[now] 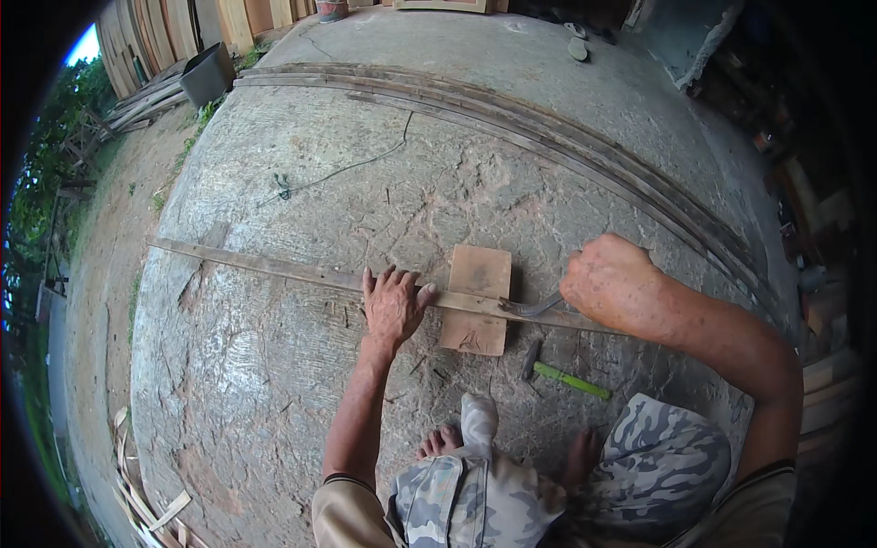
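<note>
A long, narrow wooden strip [265,264] runs across in front of me, over a flat reddish-brown block [480,265]. My left hand [395,306] is closed over the strip just left of the block, fingers across its far edge and thumb to the right. My right hand [607,283] is a fist around a curved dark metal pry bar [532,309]. The bar's hooked end touches the strip above the block; its other end is hidden by the hand. A hammer [571,379] with a bright green handle lies on the ground below the block.
Long wooden strips [512,114] lie across the rough concrete floor [274,365] beyond my hands. A thin cord [365,164] lies nearer. Wood offcuts [169,511] are at lower left, a grey bin [207,75] at upper left, sandals [577,46] at the far right.
</note>
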Tool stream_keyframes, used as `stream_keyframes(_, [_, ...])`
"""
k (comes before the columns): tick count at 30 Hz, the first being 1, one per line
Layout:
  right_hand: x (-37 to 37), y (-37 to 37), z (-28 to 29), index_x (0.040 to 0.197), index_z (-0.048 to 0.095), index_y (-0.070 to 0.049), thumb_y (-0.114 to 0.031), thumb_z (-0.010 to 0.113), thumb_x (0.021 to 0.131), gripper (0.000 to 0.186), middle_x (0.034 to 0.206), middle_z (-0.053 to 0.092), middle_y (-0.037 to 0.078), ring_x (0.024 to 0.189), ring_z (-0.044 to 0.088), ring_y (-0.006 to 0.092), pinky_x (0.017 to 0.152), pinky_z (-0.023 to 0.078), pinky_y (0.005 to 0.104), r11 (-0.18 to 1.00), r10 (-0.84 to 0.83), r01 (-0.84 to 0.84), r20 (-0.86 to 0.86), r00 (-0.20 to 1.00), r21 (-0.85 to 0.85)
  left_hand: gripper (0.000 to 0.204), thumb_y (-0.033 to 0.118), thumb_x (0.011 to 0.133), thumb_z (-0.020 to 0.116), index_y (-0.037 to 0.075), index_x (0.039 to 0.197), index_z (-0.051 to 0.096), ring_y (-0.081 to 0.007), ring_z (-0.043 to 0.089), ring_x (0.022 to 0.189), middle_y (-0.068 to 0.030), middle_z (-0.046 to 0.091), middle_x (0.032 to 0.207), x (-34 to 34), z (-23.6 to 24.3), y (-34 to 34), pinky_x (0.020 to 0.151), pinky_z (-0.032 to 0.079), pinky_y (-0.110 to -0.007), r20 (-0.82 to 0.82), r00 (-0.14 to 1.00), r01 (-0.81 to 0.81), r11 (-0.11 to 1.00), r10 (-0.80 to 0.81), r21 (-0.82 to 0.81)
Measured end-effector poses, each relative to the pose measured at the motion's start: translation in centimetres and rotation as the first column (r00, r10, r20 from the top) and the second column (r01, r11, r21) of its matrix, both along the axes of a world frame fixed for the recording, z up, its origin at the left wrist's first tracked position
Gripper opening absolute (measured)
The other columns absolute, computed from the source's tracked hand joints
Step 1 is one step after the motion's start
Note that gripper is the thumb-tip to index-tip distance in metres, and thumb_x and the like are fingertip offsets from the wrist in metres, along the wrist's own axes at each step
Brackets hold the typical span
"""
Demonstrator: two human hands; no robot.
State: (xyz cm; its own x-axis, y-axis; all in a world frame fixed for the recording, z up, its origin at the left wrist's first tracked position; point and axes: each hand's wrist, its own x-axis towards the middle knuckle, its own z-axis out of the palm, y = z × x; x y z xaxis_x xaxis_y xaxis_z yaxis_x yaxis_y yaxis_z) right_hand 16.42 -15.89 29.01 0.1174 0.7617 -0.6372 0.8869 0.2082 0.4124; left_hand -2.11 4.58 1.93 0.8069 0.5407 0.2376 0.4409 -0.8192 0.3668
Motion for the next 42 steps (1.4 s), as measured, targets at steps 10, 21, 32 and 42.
stream_keyframes(10, [-4.3, 11.7, 0.1, 0.098, 0.083, -0.016, -0.018, 0.077, 0.088, 0.012, 0.101, 0.081, 0.001, 0.097, 0.077, 0.0212, 0.075, 0.059, 0.0367, 0.946, 0.189, -0.168, 0.049, 0.981, -0.277, 0.045, 0.058, 0.097, 0.065, 0.014, 0.099, 0.076, -0.0369, 0.056, 0.117, -0.0115, 0.068, 0.105, -0.3, -0.6, -0.8, 0.118, 0.02, -0.065, -0.083, 0.997, -0.01, 0.997, 0.004, -0.072])
stream_keyframes(21, [3.2, -0.6, -2.2, 0.11, 0.081, -0.016, -0.018, 0.076, 0.089, 0.022, 0.102, 0.079, 0.008, 0.086, 0.078, 0.0187, 0.064, 0.06, 0.0341, 0.993, 0.047, -0.048, 0.008, 0.999, 0.109, 0.045, 0.056, 0.099, 0.062, 0.014, 0.097, 0.08, -0.0355, 0.058, 0.117, -0.0129, 0.068, 0.107, -0.2, -0.1, -0.6, 0.12, 0.02, -0.066, -0.121, 0.993, -0.015, 0.99, -0.002, -0.142])
stream_keyframes(32, [10.8, -16.0, -17.9, 0.112, 0.065, -0.004, -0.032, 0.058, 0.106, 0.03, 0.091, 0.07, 0.022, 0.091, 0.071, 0.0392, 0.078, 0.052, 0.0549, 0.062, -0.625, 0.951, -0.755, -0.199, -0.302, 0.042, 0.047, 0.088, 0.078, 0.015, 0.114, 0.069, -0.0343, 0.058, 0.117, -0.0088, 0.067, 0.109, -1.7, -0.2, 0.1, 0.119, 0.025, -0.063, -0.121, 0.977, 0.167, 0.982, -0.177, -0.083])
stream_keyframes(42, [11.4, -18.8, -23.3, 0.124, 0.069, -0.011, -0.038, 0.067, 0.099, 0.036, 0.116, 0.063, 0.01, 0.115, 0.059, 0.0277, 0.096, 0.044, 0.0457, 0.511, -0.278, 0.593, -0.533, 0.799, 0.622, 0.045, 0.025, 0.078, 0.086, 0.009, 0.113, 0.062, -0.0356, 0.058, 0.112, -0.0112, 0.066, 0.11, -3.4, 2.0, -3.3, 0.116, 0.031, -0.055, -0.032, 0.997, 0.066, 0.994, -0.064, 0.086])
